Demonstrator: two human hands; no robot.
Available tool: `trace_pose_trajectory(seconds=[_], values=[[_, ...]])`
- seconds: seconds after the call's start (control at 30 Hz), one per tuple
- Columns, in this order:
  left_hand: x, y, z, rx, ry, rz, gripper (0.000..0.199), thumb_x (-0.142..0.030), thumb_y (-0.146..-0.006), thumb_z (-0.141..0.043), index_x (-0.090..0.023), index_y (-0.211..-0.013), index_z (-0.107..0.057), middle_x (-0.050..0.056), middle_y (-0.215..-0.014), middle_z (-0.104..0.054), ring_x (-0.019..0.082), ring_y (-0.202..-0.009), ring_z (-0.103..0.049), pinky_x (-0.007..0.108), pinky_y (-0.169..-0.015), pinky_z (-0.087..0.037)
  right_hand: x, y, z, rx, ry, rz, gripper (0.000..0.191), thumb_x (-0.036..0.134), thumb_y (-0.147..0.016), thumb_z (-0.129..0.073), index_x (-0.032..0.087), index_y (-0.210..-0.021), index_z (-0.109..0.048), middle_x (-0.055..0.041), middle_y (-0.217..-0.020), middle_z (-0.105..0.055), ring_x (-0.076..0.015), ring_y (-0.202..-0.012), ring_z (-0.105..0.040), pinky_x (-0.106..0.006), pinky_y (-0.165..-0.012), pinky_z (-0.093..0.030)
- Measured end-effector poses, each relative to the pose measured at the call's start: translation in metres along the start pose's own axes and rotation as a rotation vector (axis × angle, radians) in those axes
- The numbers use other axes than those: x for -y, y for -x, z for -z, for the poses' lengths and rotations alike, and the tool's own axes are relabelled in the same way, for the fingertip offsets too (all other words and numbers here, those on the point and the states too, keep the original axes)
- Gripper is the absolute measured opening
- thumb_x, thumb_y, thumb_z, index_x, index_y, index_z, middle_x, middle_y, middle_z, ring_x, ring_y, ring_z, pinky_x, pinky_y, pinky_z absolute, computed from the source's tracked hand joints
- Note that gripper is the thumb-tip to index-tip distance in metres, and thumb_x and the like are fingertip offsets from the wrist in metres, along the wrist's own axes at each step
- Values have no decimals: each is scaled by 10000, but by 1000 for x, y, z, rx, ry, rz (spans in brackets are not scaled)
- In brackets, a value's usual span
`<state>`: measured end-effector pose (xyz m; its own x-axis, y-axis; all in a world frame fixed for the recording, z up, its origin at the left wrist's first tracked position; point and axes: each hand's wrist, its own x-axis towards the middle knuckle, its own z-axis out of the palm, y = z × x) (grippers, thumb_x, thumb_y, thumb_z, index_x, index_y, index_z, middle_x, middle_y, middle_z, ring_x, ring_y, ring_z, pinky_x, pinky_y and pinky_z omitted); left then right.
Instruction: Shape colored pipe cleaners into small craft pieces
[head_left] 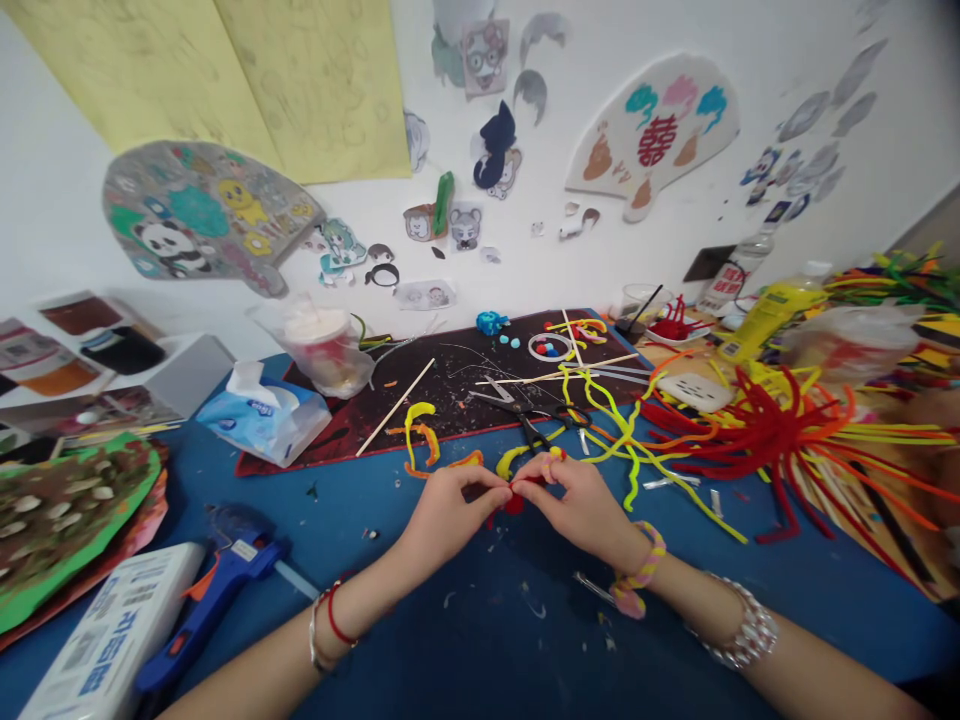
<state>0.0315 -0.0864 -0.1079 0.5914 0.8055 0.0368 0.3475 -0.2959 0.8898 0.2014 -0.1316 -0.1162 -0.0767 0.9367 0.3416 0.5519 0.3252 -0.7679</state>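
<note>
My left hand (448, 512) and my right hand (583, 508) meet over the blue table, thumbs and forefingers pinched together. Between the fingertips is a small red piece (514, 503), seemingly pipe cleaner; the fingers cover much of it. Black-handled scissors (531, 432) lie just beyond the hands. Close by on the left are bent yellow and orange pipe cleaner pieces (421, 440). Long yellow pipe cleaners (622, 430) spread out past my right hand, beside a large heap of red pipe cleaners (772, 425).
A blue glue gun (225, 590) and a white box (112, 640) lie at the left, near a tissue pack (262, 415). Behind is a dark mat (465, 400) with thin sticks and a bagged cup (319, 345). A yellow bottle (776, 315) stands at the right.
</note>
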Motion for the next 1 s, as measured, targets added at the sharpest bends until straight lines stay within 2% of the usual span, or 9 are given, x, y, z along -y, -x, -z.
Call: trace_pose_trajectory(seconds=[0.23,0.37,0.47,0.6,0.73,0.9,1.0], values=[[13,-3,-8,38,336,146,210,-322,-730,-578,-161,-801,-693,45,-774,-688,160,-700,-603,254,-660,-451,0,-1,-5,-7,-151,-156,170,267,-799,-516,184,-740,-652,-22,-738,-659,-149,-742,-589,-282,-733,-449],[11,-3,-11,13,420,229,176,-308,-716,-592,-158,-741,-681,25,-674,-672,121,-596,-584,221,-587,-439,1,-1,-6,-1,-139,-129,189,273,-806,-503,184,-781,-669,-42,-820,-674,-160,-791,-602,-289,-752,-458],[11,-4,-11,-66,440,228,159,-299,-704,-605,-152,-690,-664,10,-616,-653,102,-552,-560,198,-547,-420,1,0,-4,-38,-73,-59,189,248,-814,-490,193,-843,-669,-47,-888,-674,-163,-838,-598,-290,-765,-455],[13,-4,-11,-176,455,218,171,-307,-696,-615,-147,-713,-673,22,-653,-666,115,-600,-575,200,-571,-424,2,1,-3,-139,47,-26,167,221,-777,-538,209,-870,-675,-29,-809,-675,-162,-774,-595,-289,-726,-458],[14,-2,-13,-241,501,213,191,-312,-685,-627,-147,-761,-687,31,-702,-674,122,-624,-577,209,-580,-432,4,3,-7,-113,77,-26,156,209,-771,-542,213,-844,-680,-22,-776,-663,-156,-727,-594,-285,-700,-463],[14,-1,-16,-284,468,179,190,-316,-690,-622,-139,-719,-684,17,-625,-636,119,-578,-543,222,-562,-420,3,6,-12,-70,32,-33,143,228,-793,-528,221,-763,-668,-33,-820,-672,-174,-764,-605,-306,-723,-465],[15,-1,-17,-284,488,177,208,-329,-684,-630,-132,-724,-684,25,-634,-634,128,-596,-547,239,-592,-431,2,7,-14,-77,9,-52,130,254,-787,-545,219,-798,-670,-44,-835,-680,-192,-776,-614,-323,-717,-472]])
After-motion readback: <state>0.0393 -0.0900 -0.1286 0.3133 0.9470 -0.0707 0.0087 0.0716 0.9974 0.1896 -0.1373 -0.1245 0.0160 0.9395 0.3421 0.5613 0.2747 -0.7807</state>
